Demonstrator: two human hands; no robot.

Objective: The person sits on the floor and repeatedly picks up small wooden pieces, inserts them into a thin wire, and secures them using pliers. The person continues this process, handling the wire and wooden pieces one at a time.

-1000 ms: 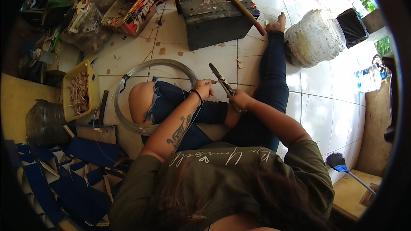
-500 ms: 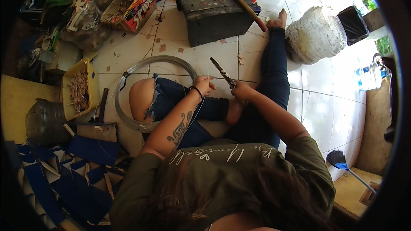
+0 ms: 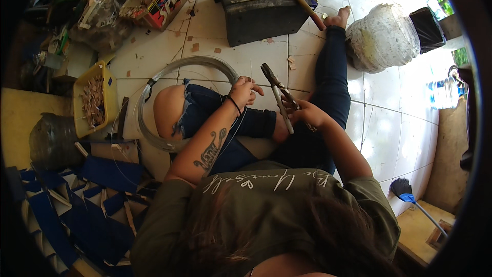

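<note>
A: What is furthest left?
B: Blue-covered pieces [image 3: 97, 225] heaped on the floor, then a yellow tub [image 3: 111, 97] holding small flat chips [image 3: 93, 100].
A: And the wire coil [image 3: 205, 62]?
B: Right of the tub, with the bent left knee [image 3: 169, 110] showing inside its ring.
A: The left hand [image 3: 246, 92]?
B: Beside the coil's right edge, index finger pointing out, the other fingers curled. The wire is too fine here for me to tell whether they pinch it.
A: Next?
B: A black box [image 3: 261, 23] beyond the hands, then the pliers [image 3: 277, 90], tips pointing away from the body and 2 handles apart.
A: Who holds them?
B: The right hand [image 3: 310, 115], its fingers loosely around the handles.
A: Further right?
B: A hammer [image 3: 300, 0] across the box, a rough whitish container [image 3: 384, 38], and a brush [image 3: 402, 190].
</note>
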